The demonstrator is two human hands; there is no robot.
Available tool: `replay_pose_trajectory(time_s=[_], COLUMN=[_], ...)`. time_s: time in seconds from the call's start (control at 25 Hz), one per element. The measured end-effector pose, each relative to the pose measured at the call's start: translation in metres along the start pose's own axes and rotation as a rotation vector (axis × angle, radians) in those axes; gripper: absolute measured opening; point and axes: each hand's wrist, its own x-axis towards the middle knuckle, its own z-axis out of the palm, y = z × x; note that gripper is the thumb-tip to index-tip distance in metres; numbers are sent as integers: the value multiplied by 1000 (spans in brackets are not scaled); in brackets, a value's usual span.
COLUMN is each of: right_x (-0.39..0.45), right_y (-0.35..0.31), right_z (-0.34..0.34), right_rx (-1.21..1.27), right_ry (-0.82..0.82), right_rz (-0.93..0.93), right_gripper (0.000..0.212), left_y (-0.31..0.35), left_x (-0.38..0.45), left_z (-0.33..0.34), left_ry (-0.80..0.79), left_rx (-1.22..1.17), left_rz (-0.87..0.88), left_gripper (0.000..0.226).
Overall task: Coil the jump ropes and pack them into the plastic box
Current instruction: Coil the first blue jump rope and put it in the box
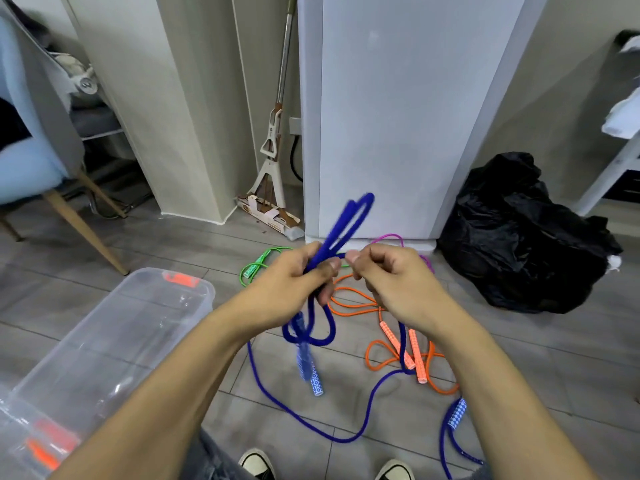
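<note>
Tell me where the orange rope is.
The orange rope lies loose on the floor, centre-right in the head view, below the right hand and in front of the black bag, with the blue rope crossing its handles.

Blue jump rope [341, 230] folded into loops, raised above the floor, its tail trailing down. Orange jump rope [381, 355], green jump rope [258, 266] and purple jump rope [398, 239] loose on floor. Clear plastic box [114, 341] open, at left.

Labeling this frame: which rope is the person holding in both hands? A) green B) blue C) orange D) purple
B: the left hand grips the folded loops of the blue rope and the right hand pinches it, while the orange rope, green rope and purple rope lie on the floor.
</note>
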Motion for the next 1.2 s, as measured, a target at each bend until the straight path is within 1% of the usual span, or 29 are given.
replay_pose_trajectory(time_s=[0.08, 0.12, 0.2, 0.24, 0.28, 0.32, 0.4, 0.44, 0.52, 0.6, 0.68, 0.72, 0.84, 0.92, 1.0, 1.08, 1.12, 1.16, 1.2], right_x=[1, -3, -12, -15, -18, -17, -9, -3, 4, 5, 0, -2, -6, -6, -3, -2, -4, -8, -12], right_y=[3, 5, 10, 12, 14, 15, 12, 7, 1, 0, 0, -1, -3, -2, 2, 5, 5, 6, 5], right_z=[-16, -29, -58, -70, -77, -78, -62, -46, -10, 18, 29, 31, 33, 33, 30, 18, 9, -3, -16], right_rx=[101, 88, -60, -150, -198, -195, -86, -25, 6, -153, -417, -511, -637, -666, -581, -308, -174, -104, -98], right_ry=[-81, -139, -220, -228, -207, -140, 86, 166, 206, 176, 144, 130, 95, 78, 9, -141, -238, -330, -403], right_rz=[71, 107, 172, 205, 229, 222, 123, 62, -29, -90, -112, -122, -154, -177, -157, -33, 49, 113, 155], right_gripper=[33, 33, 35, 37, 37, 36, 33, 32, 31, 31, 31, 31, 25, 23, 28, 36, 36, 37, 37], left_y=[-4, -6, -9, -10, -12, -12, -12, -10, -5, 1, 5, 4, 1, -2, -5, -8, -10, -13, -16], left_x=[4, 7, 12, 13, 15, 16, 16, 16, 13, 9, 5, 5, 5, 8, 12, 17, 19, 20, 20], left_z=[-8, -14, -30, -35, -36, -32, -14, -2, 18, 28, 31, 32, 31, 32, 26, 8, -6, -22, -38], left_ry=[156, 237, 366, 408, 435, 439, 379, 332, 254, 228, 233, 243, 235, 242, 326, 463, 511, 530, 532], left_rx=[-289, -473, -752, -817, -834, -823, -781, -769, -733, -672, -604, -562, -492, -471, -459, -559, -685, -853, -1028], left_rz=[-25, -49, -105, -129, -155, -183, -240, -265, -271, -253, -236, -226, -196, -163, -163, -187, -195, -190, -169], left_gripper=[14, 13, 16, 19, 22, 23, 20, 19, 20, 27, 33, 35, 37, 34, 34, 35, 34, 33, 34])
